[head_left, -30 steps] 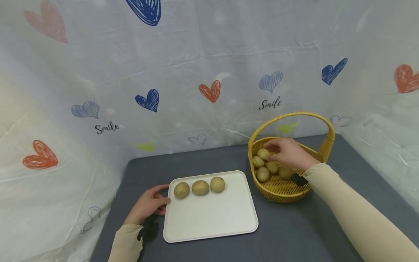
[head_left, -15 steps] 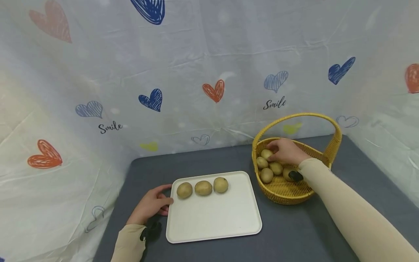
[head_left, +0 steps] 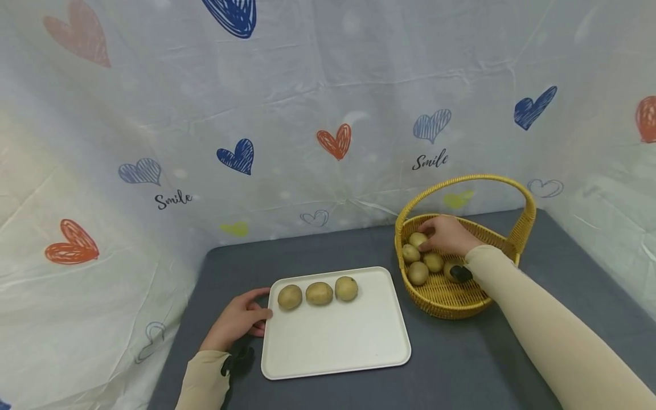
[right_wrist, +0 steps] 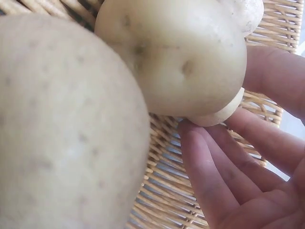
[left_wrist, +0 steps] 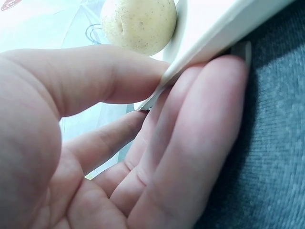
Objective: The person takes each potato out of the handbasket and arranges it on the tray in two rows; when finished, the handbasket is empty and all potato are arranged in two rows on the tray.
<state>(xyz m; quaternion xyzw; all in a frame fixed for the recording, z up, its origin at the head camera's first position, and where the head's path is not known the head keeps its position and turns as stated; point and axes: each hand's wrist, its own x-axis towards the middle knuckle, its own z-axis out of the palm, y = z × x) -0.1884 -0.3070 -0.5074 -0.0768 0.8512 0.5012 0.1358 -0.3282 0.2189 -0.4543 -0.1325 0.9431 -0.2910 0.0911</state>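
Observation:
My left hand [head_left: 237, 320] holds the left edge of a white tray [head_left: 338, 341]. In the left wrist view its thumb lies on top of the rim and the fingers [left_wrist: 205, 109] reach underneath. Three potatoes stand in a row along the tray's far side: a left one [head_left: 290, 297], a middle one [head_left: 319, 293] and a right one [head_left: 346, 288]. Inside the yellow wicker basket [head_left: 446, 312], my right hand [head_left: 450, 234] pinches the farthest potato [head_left: 416, 239] between thumb and fingers. The right wrist view shows that potato [right_wrist: 221, 114] partly hidden behind a nearer one [right_wrist: 181, 57].
Several other potatoes [head_left: 418, 273] lie in the basket around my right hand. An arched handle [head_left: 466, 179] spans the basket. The dark grey table [head_left: 307, 250] ends at a white curtain [head_left: 277, 114] printed with hearts.
My right hand has shifted slightly left and its fingers have come round the far potato. The head view has turned a little. The left hand and tray keep their places.

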